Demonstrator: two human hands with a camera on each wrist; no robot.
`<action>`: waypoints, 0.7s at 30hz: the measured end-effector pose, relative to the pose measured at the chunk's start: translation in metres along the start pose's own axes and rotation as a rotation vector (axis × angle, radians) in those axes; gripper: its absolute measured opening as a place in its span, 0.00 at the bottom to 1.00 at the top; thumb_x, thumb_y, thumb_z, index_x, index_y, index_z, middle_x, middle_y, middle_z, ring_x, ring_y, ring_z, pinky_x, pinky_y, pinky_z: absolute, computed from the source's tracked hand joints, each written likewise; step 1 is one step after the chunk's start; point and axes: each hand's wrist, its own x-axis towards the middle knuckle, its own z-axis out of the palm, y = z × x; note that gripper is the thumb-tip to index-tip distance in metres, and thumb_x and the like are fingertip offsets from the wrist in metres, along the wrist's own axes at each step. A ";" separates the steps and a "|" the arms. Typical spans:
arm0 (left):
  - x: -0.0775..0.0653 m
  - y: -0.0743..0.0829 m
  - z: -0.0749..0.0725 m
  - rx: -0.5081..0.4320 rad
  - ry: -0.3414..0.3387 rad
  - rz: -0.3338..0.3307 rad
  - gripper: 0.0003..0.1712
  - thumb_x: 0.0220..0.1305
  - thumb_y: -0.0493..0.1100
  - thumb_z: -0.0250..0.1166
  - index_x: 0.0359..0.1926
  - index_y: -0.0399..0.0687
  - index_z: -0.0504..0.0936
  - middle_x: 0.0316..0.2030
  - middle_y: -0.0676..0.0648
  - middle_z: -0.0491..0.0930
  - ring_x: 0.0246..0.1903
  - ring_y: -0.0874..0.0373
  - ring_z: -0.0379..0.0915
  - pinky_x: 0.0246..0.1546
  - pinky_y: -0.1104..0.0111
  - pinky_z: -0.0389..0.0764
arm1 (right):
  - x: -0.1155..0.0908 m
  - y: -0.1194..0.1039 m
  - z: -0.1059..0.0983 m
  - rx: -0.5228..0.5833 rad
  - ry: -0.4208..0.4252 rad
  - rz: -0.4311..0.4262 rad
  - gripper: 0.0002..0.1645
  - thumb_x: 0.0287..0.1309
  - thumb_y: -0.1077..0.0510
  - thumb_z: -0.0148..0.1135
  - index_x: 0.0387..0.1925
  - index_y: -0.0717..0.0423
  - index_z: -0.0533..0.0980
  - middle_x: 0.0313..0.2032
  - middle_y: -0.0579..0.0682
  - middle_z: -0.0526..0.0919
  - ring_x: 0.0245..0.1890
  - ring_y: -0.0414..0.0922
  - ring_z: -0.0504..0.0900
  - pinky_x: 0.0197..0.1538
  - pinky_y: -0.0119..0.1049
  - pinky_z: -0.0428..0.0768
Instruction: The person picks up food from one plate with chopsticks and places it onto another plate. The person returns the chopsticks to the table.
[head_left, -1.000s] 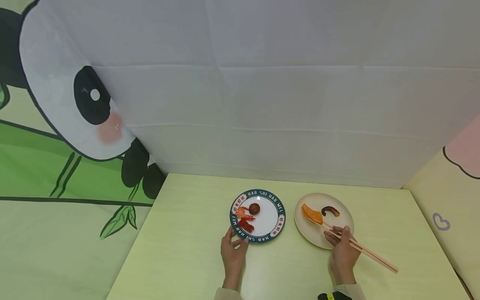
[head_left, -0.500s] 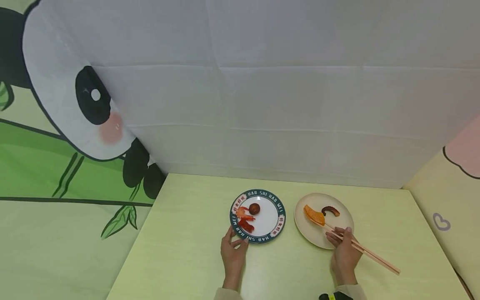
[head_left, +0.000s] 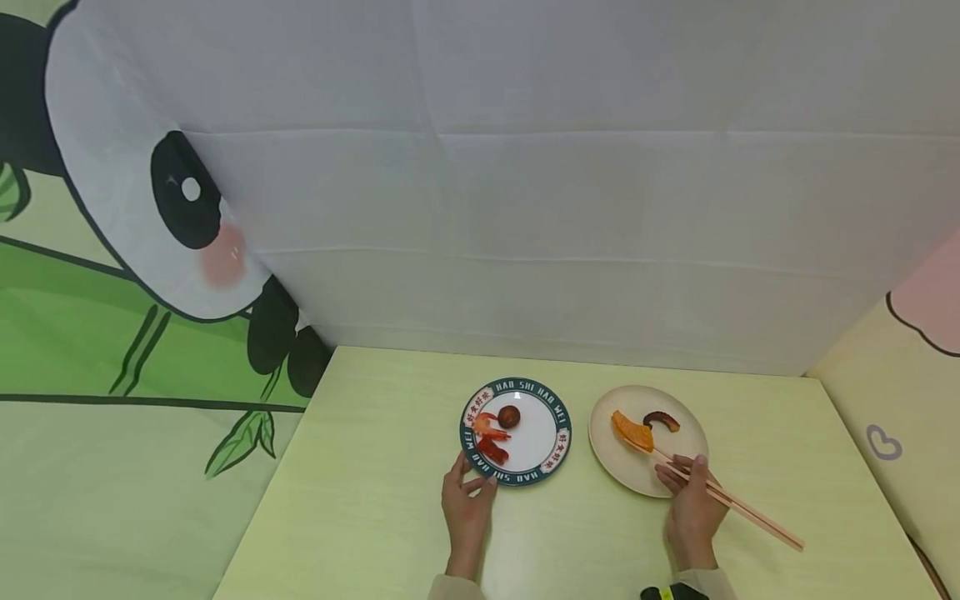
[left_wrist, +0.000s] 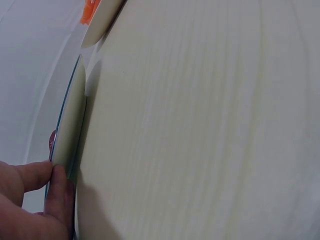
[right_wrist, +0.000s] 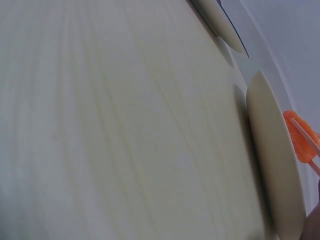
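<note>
My left hand (head_left: 468,507) pinches the lower left rim of a white plate (head_left: 536,446) with a dark green lettered border. On that plate lie a round brown piece (head_left: 508,417), an orange-red shrimp-like piece (head_left: 489,427) and a red chunk (head_left: 492,452). My right hand (head_left: 692,507) holds a pair of wooden chopsticks (head_left: 757,519) over a beige plate (head_left: 618,471). Their tips are at an orange wedge of food (head_left: 632,432); the right wrist view shows this wedge (right_wrist: 300,137) with one stick on either side. Beside it lies a dark curved tentacle-like piece (head_left: 662,421).
Both plates stand on a pale yellow table (head_left: 375,467), with a gap between them. A grey-white cloth wall (head_left: 540,250) rises behind the table's far edge. Printed cloth with a panda drawing (head_left: 150,208) hangs on the left.
My right hand has shifted slightly to the right with the chopsticks, and the orange wedge has moved right with them, closer to the dark curved piece. My left hand and its plate stay put.
</note>
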 end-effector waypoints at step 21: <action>0.000 0.003 0.001 0.016 -0.002 -0.022 0.41 0.58 0.27 0.73 0.73 0.31 0.71 0.56 0.35 0.77 0.42 0.50 0.82 0.35 0.75 0.80 | 0.006 -0.005 -0.011 0.020 0.037 0.048 0.25 0.80 0.55 0.52 0.37 0.72 0.85 0.29 0.51 0.90 0.23 0.44 0.91 0.31 0.33 0.87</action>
